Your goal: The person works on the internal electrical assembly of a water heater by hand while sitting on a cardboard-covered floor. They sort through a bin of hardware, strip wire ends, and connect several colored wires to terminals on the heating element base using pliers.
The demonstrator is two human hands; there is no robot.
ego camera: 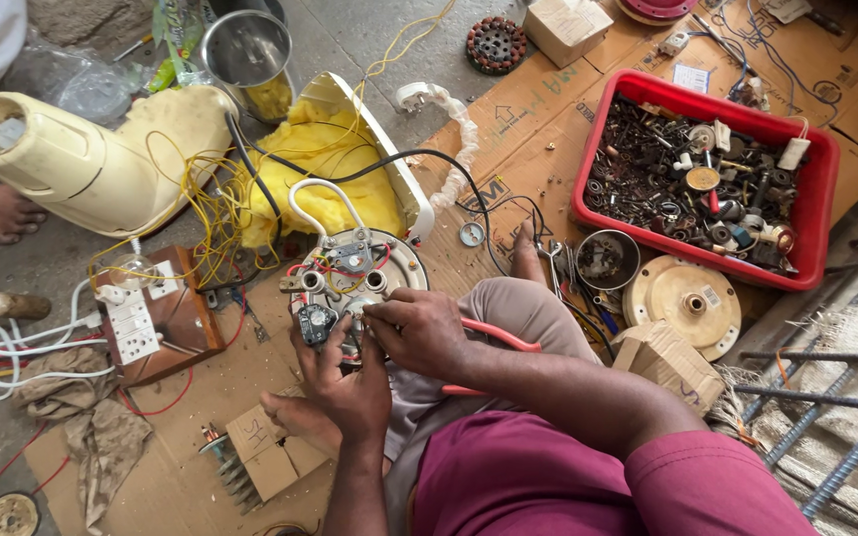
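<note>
Head cam: left hand (pixel 335 372) cups round appliance base (pixel 355 268) from below to steady it; right hand (pixel 419 333) fingers pinched together on centre terminal w/ red wires (pixel 325 268).

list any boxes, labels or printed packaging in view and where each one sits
Small cardboard box: top centre, brown, closed.
Torn cardboard box: right of the knee, below the round cream disc.
White label: rectangular, on the red tray's far rim.
Flattened carton: brown floor sheet with dark print.
Cardboard scraps: below the left hand.
</note>
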